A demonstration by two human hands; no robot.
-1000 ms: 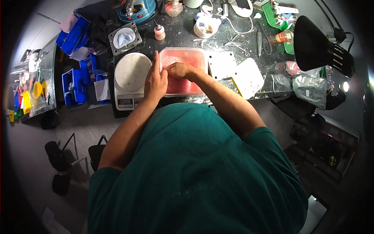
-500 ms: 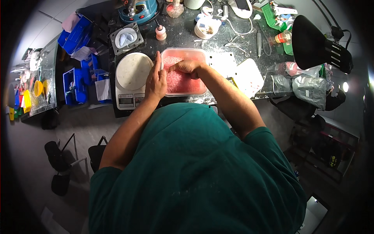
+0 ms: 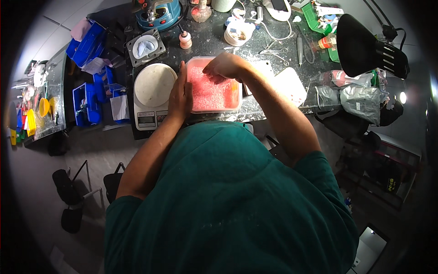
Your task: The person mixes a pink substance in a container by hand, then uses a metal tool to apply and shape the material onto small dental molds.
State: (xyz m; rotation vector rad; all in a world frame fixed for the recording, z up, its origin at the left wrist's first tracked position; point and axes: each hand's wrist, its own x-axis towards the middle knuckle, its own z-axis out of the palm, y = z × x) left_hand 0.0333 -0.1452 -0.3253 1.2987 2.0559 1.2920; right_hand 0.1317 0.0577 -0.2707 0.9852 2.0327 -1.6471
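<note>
A clear rectangular plastic tub full of pink granules sits at the front edge of the dark speckled bench. Along the tub's left wall my left hand rests upright, its fingers stretched out and nothing in its grasp. Reaching over the far side, my right hand bends down toward the granules with its fingers loosely apart; I see nothing held there, though its palm is hidden. Just left of my left hand stands a white kitchen scale with a round plate on top.
Behind the tub stand a small pink bottle, a white jar and a blue machine. Scissor-like tools lie farther right. A black lamp overhangs the right side; blue bins sit at the left.
My right hand has lifted out of the granules and shifted toward the tub's far side, its fingers opening out. My left hand stays at the left wall. The view has shifted slightly.
</note>
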